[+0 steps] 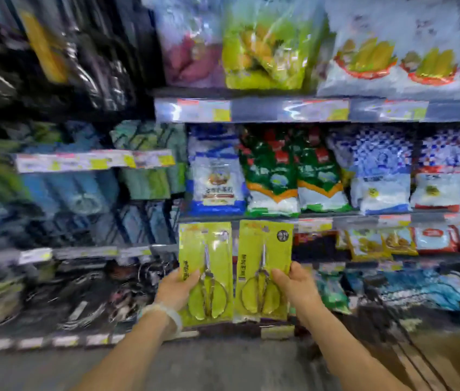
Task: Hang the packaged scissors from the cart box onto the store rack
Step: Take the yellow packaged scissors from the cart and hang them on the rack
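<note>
Centrally, the left hand [176,287] pinches the left scissors pack [206,273] at its left edge; the right hand [293,283] pinches the right scissors pack [264,270] at its right edge. Both packs stand upright, side by side, before the rack [251,110] of bagged goods [271,176].

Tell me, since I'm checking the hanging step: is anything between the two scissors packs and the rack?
Nothing visible is. The left hand holds the left scissors pack and the right hand the right scissors pack, both upright before the shelving; the picture is too blurred to show the hooks.
</note>
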`<state>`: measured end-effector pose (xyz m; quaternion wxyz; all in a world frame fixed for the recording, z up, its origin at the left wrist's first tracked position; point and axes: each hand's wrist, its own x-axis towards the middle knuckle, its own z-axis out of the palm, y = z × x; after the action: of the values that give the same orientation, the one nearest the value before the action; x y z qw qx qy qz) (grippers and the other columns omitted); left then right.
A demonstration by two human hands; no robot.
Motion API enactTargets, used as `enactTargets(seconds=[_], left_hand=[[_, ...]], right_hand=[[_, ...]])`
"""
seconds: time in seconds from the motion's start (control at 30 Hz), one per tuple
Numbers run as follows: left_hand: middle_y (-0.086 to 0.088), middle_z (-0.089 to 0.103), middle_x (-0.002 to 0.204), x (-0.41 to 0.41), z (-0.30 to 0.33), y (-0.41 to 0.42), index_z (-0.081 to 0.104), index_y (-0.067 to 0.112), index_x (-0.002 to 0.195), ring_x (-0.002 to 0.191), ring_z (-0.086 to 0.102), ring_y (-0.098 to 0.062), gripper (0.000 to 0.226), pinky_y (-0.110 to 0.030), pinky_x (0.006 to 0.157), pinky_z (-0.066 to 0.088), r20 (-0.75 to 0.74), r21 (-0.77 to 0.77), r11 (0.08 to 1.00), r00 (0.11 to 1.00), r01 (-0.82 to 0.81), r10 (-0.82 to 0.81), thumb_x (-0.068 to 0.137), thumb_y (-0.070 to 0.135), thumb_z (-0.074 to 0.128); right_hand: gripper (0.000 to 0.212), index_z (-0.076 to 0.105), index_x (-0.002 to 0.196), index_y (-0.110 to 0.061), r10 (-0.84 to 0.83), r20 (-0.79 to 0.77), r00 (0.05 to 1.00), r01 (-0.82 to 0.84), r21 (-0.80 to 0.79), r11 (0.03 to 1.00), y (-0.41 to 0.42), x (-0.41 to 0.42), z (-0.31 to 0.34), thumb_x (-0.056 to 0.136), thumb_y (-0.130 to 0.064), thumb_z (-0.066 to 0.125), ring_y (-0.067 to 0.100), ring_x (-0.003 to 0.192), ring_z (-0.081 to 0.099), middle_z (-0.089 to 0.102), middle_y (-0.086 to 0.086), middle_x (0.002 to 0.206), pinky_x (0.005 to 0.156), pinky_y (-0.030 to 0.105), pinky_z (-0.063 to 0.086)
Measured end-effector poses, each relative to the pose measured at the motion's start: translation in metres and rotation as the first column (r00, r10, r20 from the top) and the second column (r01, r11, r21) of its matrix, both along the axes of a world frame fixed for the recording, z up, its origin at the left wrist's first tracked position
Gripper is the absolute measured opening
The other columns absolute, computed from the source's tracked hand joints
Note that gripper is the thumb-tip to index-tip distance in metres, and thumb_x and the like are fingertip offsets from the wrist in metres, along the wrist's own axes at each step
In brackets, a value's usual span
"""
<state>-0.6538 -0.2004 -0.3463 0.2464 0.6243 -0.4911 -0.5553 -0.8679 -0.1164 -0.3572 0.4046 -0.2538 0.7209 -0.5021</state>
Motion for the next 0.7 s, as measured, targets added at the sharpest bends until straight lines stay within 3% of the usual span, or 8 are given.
enactTargets(seconds=[0.1, 0.2, 0.3, 0.4, 0.53, 0.67, 0.7], left_hand=[[-0.013, 0.063, 0.12, 0.104, 0.011, -0.017, 0.061, 0.004, 0.117, 0.112, 0.059, -0.03, 0.035, -0.035, 0.098, 0.045, 0.011, -0.038, 0.994, 0.995, -0.102, 0.103, 0.088, 0.025, 0.062], [-0.008, 0.067, 0.101, 0.197, 0.024, -0.023, 0.064, 0.01, 0.099, 0.09, 0.057, -0.018, 0.015, -0.019, 0.071, 0.045, -0.024, -0.097, 0.966, 0.971, -0.239, 0.238, 0.09, 0.02, 0.059], [0.0, 0.066, 0.085, 0.28, 0.028, -0.022, 0.062, 0.016, 0.087, 0.091, 0.06, -0.02, 0.004, -0.026, 0.074, 0.046, -0.057, -0.104, 0.923, 0.929, -0.371, 0.367, 0.089, 0.018, 0.06], [-0.007, 0.07, 0.1, 0.346, 0.035, -0.021, 0.066, 0.013, 0.097, 0.097, 0.064, -0.025, 0.015, -0.035, 0.092, 0.049, -0.103, -0.09, 0.86, 0.863, -0.503, 0.494, 0.087, 0.023, 0.065], [0.001, 0.069, 0.077, 0.413, 0.041, -0.021, 0.066, 0.017, 0.082, 0.085, 0.066, -0.024, 0.009, -0.035, 0.086, 0.051, -0.133, -0.096, 0.771, 0.776, -0.63, 0.617, 0.085, 0.025, 0.067], [-0.006, 0.072, 0.096, 0.466, 0.029, -0.042, 0.068, 0.014, 0.1, 0.095, 0.067, -0.027, 0.047, -0.045, 0.095, 0.05, -0.154, -0.114, 0.705, 0.714, -0.7, 0.683, 0.066, 0.046, 0.071], [-0.009, 0.072, 0.099, 0.48, 0.02, -0.051, 0.068, 0.013, 0.102, 0.096, 0.067, -0.028, 0.048, -0.047, 0.094, 0.05, -0.162, -0.106, 0.7, 0.707, -0.706, 0.688, 0.067, 0.045, 0.071]], right_hand=[[0.007, 0.063, 0.093, 0.0, 0.114, -0.008, 0.993, -0.114, -0.04, 0.993, -0.047, 0.097, 0.007, 0.087, -0.003, 0.06, 0.019, 0.071, 0.059, 0.066, 0.01, 0.08, 0.064, 0.026, 0.051], [0.008, 0.063, 0.095, -0.008, 0.26, -0.046, 0.964, -0.263, -0.061, 0.963, -0.083, 0.191, 0.019, 0.088, -0.005, 0.06, 0.02, 0.08, 0.06, 0.067, 0.008, 0.088, 0.079, 0.033, 0.052], [0.01, 0.062, 0.091, -0.015, 0.396, -0.063, 0.916, -0.4, -0.081, 0.913, -0.113, 0.271, 0.03, 0.087, -0.006, 0.061, 0.022, 0.089, 0.061, 0.069, 0.01, 0.102, 0.089, 0.04, 0.05], [0.009, 0.058, 0.093, -0.013, 0.494, -0.059, 0.867, -0.497, -0.094, 0.862, -0.139, 0.341, 0.042, 0.088, -0.006, 0.06, 0.021, 0.089, 0.059, 0.066, 0.009, 0.101, 0.089, 0.04, 0.049], [0.017, 0.057, 0.082, -0.021, 0.611, -0.046, 0.79, -0.612, -0.108, 0.783, -0.171, 0.418, 0.05, 0.089, -0.005, 0.058, 0.021, 0.084, 0.06, 0.068, 0.007, 0.096, 0.088, 0.039, 0.052], [0.017, 0.059, 0.084, -0.022, 0.677, -0.066, 0.733, -0.68, -0.097, 0.727, -0.204, 0.476, 0.049, 0.088, -0.006, 0.06, 0.022, 0.087, 0.063, 0.068, 0.005, 0.094, 0.086, 0.036, 0.052], [0.014, 0.059, 0.086, -0.021, 0.69, -0.078, 0.72, -0.694, -0.093, 0.714, -0.214, 0.488, 0.048, 0.087, -0.007, 0.06, 0.022, 0.087, 0.063, 0.067, 0.006, 0.096, 0.086, 0.036, 0.052]])
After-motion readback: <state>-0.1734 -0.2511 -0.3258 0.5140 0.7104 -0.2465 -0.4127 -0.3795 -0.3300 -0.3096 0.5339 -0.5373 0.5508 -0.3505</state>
